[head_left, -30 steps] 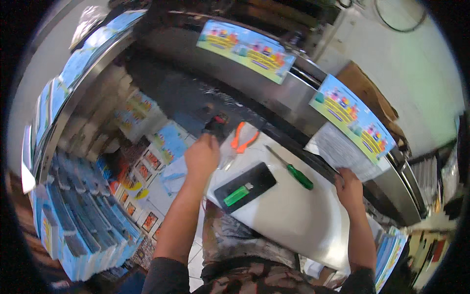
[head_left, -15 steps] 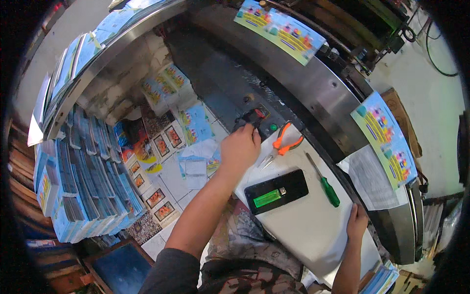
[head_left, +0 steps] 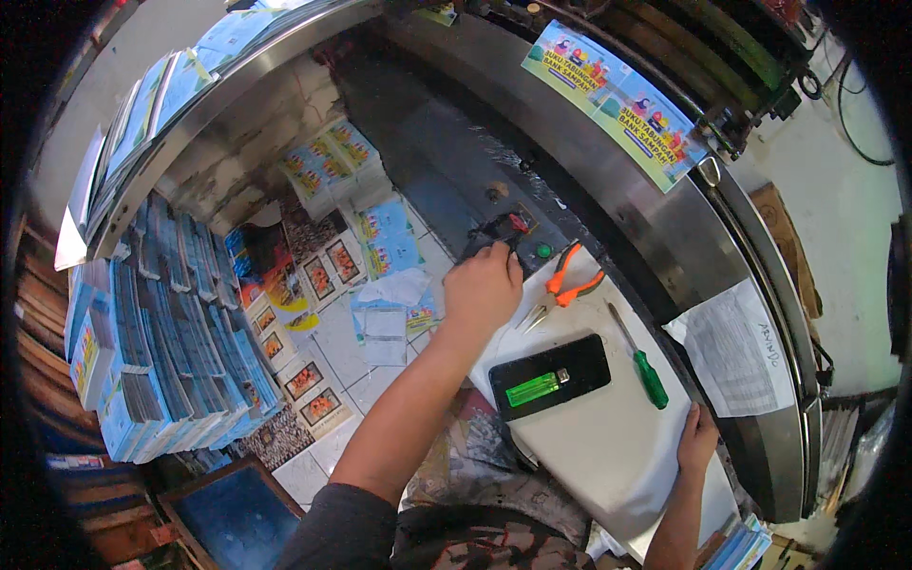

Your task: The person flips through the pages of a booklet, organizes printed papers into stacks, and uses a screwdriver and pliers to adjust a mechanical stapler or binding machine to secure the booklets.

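Note:
My left hand reaches to a dark control panel with a red part and a green button. Its fingers curl at a black piece there, mostly hidden. My right hand is closed over the edge of a white tabletop. Between my hands lie orange-handled pliers, a green screwdriver and a black phone with a green lighter on it.
A curved metal machine rail bears a printed sheet and a white paper. Tall stacks of blue booklets stand at left, with more printed sheets on the tiled floor. Cables hang at upper right.
Along the rail, the upper printed sheet has slid rightward; the lower one has left its place. My hands keep their places while the view shifts slightly.

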A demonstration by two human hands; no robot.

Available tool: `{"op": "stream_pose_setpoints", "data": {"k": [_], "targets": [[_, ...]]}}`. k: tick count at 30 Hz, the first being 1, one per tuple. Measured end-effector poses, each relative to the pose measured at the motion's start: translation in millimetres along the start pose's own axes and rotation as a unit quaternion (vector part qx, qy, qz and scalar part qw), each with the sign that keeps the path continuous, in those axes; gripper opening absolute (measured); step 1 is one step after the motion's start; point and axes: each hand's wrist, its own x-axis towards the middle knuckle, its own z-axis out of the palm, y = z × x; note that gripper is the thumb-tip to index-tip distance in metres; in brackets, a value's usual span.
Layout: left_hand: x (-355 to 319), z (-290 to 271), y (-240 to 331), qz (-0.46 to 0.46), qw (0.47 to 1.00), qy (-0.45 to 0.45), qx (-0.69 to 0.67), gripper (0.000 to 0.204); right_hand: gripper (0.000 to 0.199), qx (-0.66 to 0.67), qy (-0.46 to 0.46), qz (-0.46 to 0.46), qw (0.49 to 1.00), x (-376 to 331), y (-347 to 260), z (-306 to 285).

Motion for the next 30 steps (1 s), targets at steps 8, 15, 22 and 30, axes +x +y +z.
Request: {"op": "stream_pose_setpoints", "data": {"k": [8,15,22,30], "targets": [[1,1,1,-0.008,1.000,0.000,0.010,0.021,0.035,-0.010,-0.010,-0.002,1.000,3,2,0],[-2,5,1,0.004,1.000,0.011,0.000,0.020,0.037,-0.007,0.024,-0.029,0.999,3,12,3],[-6,-8,-14,-0.011,1.000,0.006,0.007,0.021,0.038,-0.001,0.031,-0.035,0.999,-7,-12,11],[-14,42,31,0.099,0.983,-0.060,0.141,0.022,0.042,0.024,0.088,0.071,0.993,-49,54,-27]]}}
